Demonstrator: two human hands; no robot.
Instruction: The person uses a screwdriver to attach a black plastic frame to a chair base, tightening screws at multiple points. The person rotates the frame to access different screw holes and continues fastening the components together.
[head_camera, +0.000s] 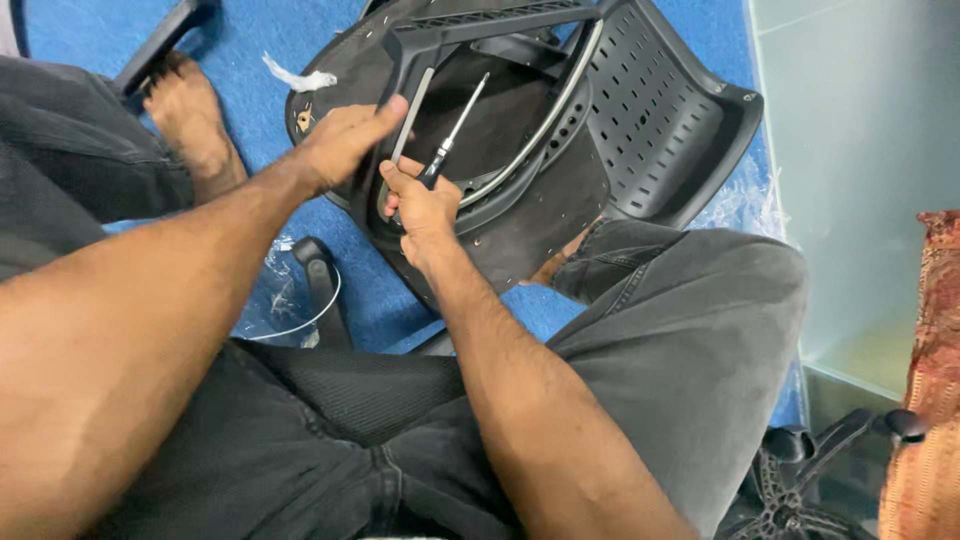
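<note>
blue carpet (700, 30) runs under me to a pale glass wall on the right. the upturned black chair seat (540, 210) leans against my right knee, underside facing me. my left hand (345, 140) presses flat on the armrest bracket (420, 60), fingers together, steadying it. my right hand (420, 205) is clamped round the screwdriver (455, 130), tip angled into the seat's hollow. free room lies left, near the castor (315, 260).

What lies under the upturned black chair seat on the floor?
Under the chair seat shows blue carpet, with clear plastic wrap at its right edge and the person's trouser knee below. Whatever lies directly beneath it is covered.
</note>
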